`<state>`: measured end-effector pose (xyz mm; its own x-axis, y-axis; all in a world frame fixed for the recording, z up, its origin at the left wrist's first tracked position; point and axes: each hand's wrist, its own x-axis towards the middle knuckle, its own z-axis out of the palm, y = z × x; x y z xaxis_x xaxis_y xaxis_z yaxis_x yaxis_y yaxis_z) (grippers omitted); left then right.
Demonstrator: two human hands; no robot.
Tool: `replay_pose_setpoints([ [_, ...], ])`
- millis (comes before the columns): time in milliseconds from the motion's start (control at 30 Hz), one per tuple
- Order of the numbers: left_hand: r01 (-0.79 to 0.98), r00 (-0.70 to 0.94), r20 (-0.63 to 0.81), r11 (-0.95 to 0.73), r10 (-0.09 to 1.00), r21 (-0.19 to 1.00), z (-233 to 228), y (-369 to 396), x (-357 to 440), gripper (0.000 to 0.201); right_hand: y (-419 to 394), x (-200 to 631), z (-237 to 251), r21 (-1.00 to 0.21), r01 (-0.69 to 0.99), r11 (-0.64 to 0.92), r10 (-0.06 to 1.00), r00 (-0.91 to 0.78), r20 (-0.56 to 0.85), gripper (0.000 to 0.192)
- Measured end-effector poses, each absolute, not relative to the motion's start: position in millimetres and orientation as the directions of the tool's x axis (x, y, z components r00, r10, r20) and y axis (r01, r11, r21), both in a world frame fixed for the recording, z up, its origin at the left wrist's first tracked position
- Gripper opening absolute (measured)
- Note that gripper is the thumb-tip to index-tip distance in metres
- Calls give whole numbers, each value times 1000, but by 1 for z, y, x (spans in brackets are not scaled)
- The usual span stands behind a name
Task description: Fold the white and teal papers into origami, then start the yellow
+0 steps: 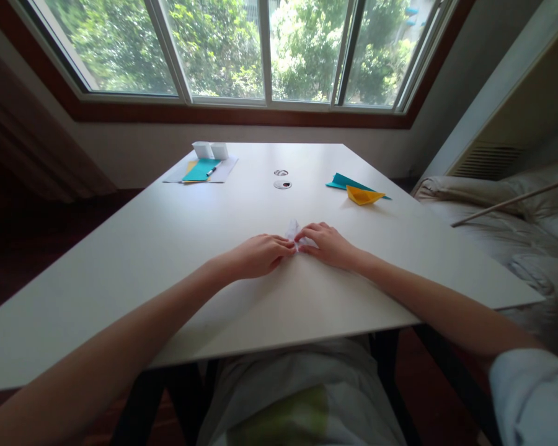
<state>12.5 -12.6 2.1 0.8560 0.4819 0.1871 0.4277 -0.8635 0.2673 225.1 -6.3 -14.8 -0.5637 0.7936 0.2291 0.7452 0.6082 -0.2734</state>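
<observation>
A small piece of folded white paper (292, 228) lies on the table between my two hands, its pointed end showing beyond the fingers. My left hand (264, 254) rests palm down, its fingertips closed on the paper's left edge. From the other side my right hand (326, 244) pinches the paper with thumb and bent fingers. The fingers cover most of the paper, so its full shape is hidden.
On the white table (223, 217), a yellow paper boat (364, 196) sits at right before a teal paper plane (348, 181). Far left are teal sheets (199, 168), a pen (213, 169) and white paper boxes (203, 150). Two round inserts (283, 184) mark the middle.
</observation>
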Motion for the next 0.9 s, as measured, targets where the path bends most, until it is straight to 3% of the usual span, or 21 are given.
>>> replay_pose_setpoints([
  [200,490,832,154,-837,532,244,6,-17,8,35,-1,229,-19,-265,833,485,872,-439,215,55],
  [300,529,793,175,-802,584,279,5,-14,6,30,1,230,-19,-283,830,480,877,-445,182,51],
  [467,767,542,202,-579,815,278,-4,-11,9,38,-2,226,-19,-342,837,427,904,-395,164,44],
  [600,793,500,172,-528,849,304,-11,-11,14,38,-5,222,-18,-394,837,381,925,-346,159,43],
  [733,746,440,194,-477,877,466,-11,-8,16,36,-9,220,-15,-491,797,351,936,-313,159,44],
  [900,481,412,225,-421,883,769,-11,-2,16,36,-10,220,-12,-580,685,441,897,-315,310,36],
])
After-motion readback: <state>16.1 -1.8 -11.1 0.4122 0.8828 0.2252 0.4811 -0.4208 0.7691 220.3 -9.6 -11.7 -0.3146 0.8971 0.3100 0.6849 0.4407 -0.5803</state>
